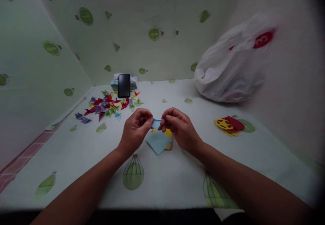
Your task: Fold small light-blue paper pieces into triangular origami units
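A small light blue folded paper is pinched between both hands above the table. My left hand grips its left end with closed fingers. My right hand pinches its right end. Just below them a light blue square sheet lies on top of a small stack of coloured paper, with a yellow sheet showing under it.
A pile of folded paper pieces in red, purple, green and blue lies at the back left. A black phone stands against a tissue pack there. A white plastic bag sits at the back right. Red and yellow cut paper lies to the right.
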Available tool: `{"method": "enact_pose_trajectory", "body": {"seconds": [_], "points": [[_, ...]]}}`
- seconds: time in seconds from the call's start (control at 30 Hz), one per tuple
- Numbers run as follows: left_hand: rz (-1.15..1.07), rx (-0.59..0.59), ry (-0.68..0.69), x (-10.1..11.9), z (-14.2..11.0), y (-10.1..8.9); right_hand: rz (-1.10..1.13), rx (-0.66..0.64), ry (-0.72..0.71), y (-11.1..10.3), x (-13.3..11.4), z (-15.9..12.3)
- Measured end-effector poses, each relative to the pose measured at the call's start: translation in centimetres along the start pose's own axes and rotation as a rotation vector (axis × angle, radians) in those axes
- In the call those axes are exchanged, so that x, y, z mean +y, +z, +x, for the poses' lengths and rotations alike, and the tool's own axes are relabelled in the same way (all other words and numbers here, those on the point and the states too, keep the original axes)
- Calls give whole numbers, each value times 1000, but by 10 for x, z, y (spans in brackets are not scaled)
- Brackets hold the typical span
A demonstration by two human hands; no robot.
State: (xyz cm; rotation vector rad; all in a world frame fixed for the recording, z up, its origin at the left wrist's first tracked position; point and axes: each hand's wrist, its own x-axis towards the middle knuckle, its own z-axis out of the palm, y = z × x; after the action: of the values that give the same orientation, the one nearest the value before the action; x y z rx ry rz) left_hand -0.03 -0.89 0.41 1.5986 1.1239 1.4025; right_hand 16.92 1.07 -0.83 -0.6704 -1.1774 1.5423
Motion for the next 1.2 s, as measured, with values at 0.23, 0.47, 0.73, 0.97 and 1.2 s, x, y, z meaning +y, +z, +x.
{"method": "enact_pose_trajectory", "body": {"seconds": [0.23,0.47,0.73,0.97,1.2], "points": [[96,-22,85,0,-3,0,-130,-56,-16,-1,2,0],[106,-79,93,-1,-3,-1,-258,-77,-24,0,0,-2],[-60,-134,-47,-3,-3,-1,-270,-55,1,1,-3,-4],[-89,-156,-69,-3,-1,-1,-267,-35,5,-1,-3,-3],[18,-129,-21,-2,-1,-1,-250,-84,57,0,-1,-1]]}}
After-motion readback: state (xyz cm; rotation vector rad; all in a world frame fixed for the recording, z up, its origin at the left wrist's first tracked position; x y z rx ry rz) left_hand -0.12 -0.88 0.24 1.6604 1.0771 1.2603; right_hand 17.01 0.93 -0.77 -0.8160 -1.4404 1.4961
